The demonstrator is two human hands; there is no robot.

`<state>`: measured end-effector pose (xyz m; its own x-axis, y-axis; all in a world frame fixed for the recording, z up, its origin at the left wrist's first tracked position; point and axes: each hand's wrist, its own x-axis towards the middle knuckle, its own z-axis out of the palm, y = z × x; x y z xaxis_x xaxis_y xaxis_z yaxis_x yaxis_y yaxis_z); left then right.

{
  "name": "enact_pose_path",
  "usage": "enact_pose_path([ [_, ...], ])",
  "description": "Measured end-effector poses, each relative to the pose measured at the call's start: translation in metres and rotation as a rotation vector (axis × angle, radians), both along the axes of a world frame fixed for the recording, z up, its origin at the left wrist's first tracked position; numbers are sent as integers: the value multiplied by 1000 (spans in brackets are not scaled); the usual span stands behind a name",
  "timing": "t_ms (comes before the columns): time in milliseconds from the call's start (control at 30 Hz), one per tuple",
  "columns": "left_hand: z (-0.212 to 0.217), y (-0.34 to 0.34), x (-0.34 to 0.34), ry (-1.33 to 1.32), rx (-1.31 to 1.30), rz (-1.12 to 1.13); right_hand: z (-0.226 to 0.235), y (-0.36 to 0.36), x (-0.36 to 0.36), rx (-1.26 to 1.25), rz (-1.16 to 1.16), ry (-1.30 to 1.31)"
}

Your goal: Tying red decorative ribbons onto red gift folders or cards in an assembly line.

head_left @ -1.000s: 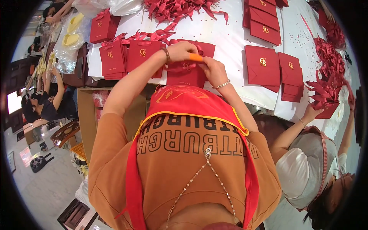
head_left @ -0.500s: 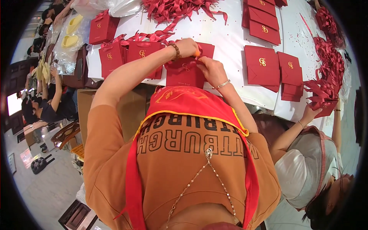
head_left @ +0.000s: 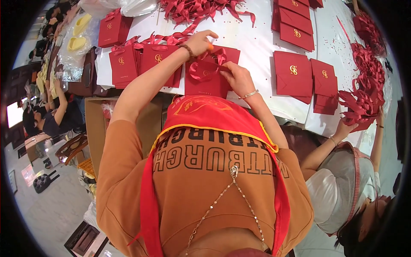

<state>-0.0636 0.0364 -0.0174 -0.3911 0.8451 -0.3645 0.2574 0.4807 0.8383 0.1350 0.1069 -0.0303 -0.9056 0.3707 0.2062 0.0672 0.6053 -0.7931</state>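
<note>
I see the left hand [head_left: 200,43] released, the right hand [head_left: 239,78] at the ribbon [head_left: 221,55] of a red bag [head_left: 203,88]

The left fingers are parted; the right fingertips touch the ribbon, pinching or not I can't tell. The bag lies on the white worktop [head_left: 252,43], a co-worker [head_left: 342,180] at right; bag stacks [head_left: 293,73] flank it, a ribbon heap [head_left: 201,9] lies beyond, and the left forearm [head_left: 152,77] blocks part of one stack

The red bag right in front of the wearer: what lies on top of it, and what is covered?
A red ribbon loops over the bag, and the right hand covers part of its right side. Whatever lies directly beneath the bag is hidden.
</note>
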Motion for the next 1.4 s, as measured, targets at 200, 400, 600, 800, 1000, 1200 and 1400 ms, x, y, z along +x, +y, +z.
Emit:
enact_pose_path([
  [200, 1, -20, -10, -32, 13, 2, 1, -1, -1, -30, -15, -30],
  [400, 26, 1, 23, 502, -317, -258, 3, -5, -4, 0, -11, 9],
  [600, 10, 12, 10, 377, -52, -73, 7, -3, -4, 14, 25, -60],
  [800, 14, 18, -22, 40, 51, 159, 8, 4, -3, -40, 113, -112],
  [1000, 8, -18, -24, -269, 303, 503, -7, 9, 7, -383, -91, -109],
  [1200, 15, -53, 38, -293, 251, 351, 6, 13, -8, -115, -309, 0],
  [1400, 8, -72, 39, -261, 503, 468, 17, 2, -25, -643, -248, 103],
])
